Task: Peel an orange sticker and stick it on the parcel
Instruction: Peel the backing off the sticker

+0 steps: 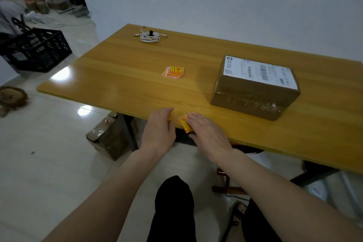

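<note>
One orange sticker (184, 124) lies at the near edge of the wooden table (127, 76), partly under the fingers of my right hand (208, 133), which rests flat on it. My left hand (160, 129) lies flat on the table edge just left of the sticker, fingers together, holding nothing. A small stack of orange stickers (173, 72) sits farther back near the table's middle. The brown cardboard parcel (253, 92) with a white shipping label on top stands to the right, about a hand's length beyond my right hand.
A coiled white cable (150, 36) lies at the table's far side. On the floor to the left stand a black plastic crate (37, 51) and a cardboard box (109, 135) beside the table leg. My legs are below the table edge.
</note>
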Demonstrator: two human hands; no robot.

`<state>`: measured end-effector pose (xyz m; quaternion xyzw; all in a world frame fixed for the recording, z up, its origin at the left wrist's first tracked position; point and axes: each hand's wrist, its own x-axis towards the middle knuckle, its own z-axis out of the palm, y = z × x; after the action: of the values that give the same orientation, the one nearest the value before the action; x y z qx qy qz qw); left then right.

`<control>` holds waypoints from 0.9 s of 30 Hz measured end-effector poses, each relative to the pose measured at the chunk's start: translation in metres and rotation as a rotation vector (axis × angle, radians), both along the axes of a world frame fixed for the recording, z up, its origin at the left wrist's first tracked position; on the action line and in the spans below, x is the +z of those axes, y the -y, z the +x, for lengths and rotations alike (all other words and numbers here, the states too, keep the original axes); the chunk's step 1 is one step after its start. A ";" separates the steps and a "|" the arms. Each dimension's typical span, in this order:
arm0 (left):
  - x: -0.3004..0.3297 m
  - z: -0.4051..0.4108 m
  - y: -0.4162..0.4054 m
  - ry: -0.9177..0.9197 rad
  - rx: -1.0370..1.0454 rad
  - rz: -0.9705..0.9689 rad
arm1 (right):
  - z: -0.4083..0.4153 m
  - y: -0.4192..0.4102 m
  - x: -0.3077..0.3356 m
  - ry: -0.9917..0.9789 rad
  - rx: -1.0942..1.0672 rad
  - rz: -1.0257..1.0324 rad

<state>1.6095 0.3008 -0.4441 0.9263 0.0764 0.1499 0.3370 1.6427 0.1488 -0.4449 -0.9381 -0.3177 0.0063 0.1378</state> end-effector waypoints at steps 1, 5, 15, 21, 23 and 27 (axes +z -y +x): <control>-0.001 -0.006 0.004 0.008 -0.008 -0.016 | -0.002 0.000 0.000 0.014 -0.012 0.021; 0.003 -0.030 0.021 -0.021 -0.020 -0.151 | -0.015 0.010 0.013 -0.008 -0.074 0.116; 0.035 -0.063 0.079 -0.192 -0.058 -0.837 | -0.069 0.066 0.041 -0.409 -0.458 0.793; 0.039 -0.068 0.110 -0.164 -0.027 -0.979 | -0.084 0.091 0.046 -0.454 -0.532 0.978; 0.037 -0.068 0.117 -0.128 0.031 -0.952 | -0.085 0.095 0.045 -0.386 -0.568 0.975; 0.039 -0.070 0.129 -0.023 0.091 -0.767 | -0.091 0.099 0.051 -0.246 -0.619 0.976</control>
<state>1.5399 0.1719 -0.4055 0.7301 0.1717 0.1149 0.6514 1.5522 0.0497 -0.3944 -0.8077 0.0229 -0.0723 0.5847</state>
